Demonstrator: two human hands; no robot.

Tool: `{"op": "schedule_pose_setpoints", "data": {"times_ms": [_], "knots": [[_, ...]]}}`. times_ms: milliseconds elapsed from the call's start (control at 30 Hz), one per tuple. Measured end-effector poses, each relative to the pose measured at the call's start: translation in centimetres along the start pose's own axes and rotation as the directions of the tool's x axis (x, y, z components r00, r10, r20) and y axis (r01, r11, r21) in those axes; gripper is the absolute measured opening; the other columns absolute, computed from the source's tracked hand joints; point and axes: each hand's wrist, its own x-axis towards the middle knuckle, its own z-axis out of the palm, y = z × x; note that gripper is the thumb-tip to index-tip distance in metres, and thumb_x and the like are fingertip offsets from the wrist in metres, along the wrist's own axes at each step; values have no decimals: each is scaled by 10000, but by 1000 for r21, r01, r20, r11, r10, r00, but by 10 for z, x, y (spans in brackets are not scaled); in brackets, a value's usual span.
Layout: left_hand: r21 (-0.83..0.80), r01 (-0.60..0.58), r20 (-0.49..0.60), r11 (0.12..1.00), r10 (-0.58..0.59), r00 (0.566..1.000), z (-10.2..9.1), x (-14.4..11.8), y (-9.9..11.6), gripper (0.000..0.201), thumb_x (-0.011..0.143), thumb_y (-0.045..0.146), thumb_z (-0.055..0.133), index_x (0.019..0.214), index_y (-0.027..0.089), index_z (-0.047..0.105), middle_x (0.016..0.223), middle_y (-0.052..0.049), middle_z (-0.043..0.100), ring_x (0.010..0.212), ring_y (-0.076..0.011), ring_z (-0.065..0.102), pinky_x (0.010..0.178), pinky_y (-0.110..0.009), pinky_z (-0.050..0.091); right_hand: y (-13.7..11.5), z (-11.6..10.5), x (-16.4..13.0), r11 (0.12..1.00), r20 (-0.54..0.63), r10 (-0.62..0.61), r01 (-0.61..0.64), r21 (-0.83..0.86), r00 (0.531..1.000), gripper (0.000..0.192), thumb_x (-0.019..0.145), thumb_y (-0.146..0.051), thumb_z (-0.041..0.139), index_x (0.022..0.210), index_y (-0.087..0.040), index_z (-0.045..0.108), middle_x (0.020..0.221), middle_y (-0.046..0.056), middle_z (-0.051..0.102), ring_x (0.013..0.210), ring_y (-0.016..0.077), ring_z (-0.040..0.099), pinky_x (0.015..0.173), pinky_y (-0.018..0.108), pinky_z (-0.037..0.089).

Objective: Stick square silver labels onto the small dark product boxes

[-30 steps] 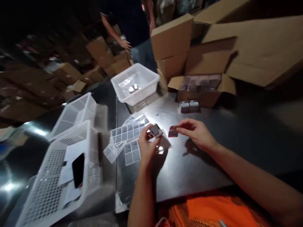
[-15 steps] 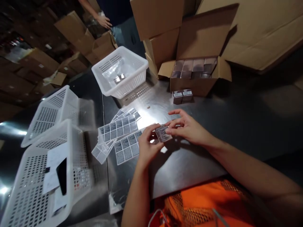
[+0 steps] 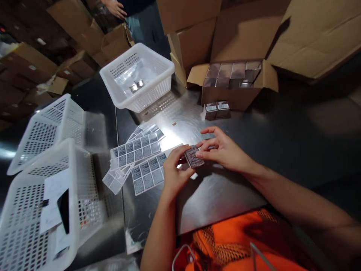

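Note:
A small dark box with a printed label on its face is held between both my hands over the steel table. My left hand grips its left side. The fingers of my right hand pinch its right edge, with thumb and forefinger on the label. Sheets of grey printed labels lie fanned out just left of my left hand. Two more small boxes stand beyond my hands, in front of an open carton full of the same boxes.
A white plastic basket with two small boxes inside stands at the back. Two white baskets at the left hold papers and a phone. Cardboard cartons rise behind. Another person's hand is at the top.
My right hand, which held a separate small piece a second ago, has come to the box in my left hand and now pinches it. The view has tilted downward.

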Motion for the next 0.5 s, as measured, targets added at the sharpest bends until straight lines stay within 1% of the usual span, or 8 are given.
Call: {"op": "schedule_pose_setpoints", "data": {"times_ms": [200,333,500], "knots": [[-19,-24,14,1000,25,1000,0,0,0,539,719,166,846,1227,280,707,1226,-61,729,1021,-210,743,795,-313,651,1,0,-1,1000,-11,-7,7,-4,1000,706,598,-362,922,1117,-264,452,656,-52,673,1161,298,688,855,385,561],[8,-42,0,999,42,999,1,-1,-2,563,721,140,851,1241,294,702,1216,-47,732,1013,-193,743,804,-298,646,1,0,0,1000,-8,-18,18,-13,1000,683,616,-336,902,1120,-263,447,664,-53,674,1162,289,689,864,386,564],[30,-42,10,999,42,999,-1,-1,0,537,738,181,853,1243,284,700,1233,-59,729,1000,-198,748,791,-308,653,4,1,1,999,-18,-40,40,-28,999,648,645,-338,871,1125,-261,443,681,-42,683,1148,289,697,840,377,567]]}}
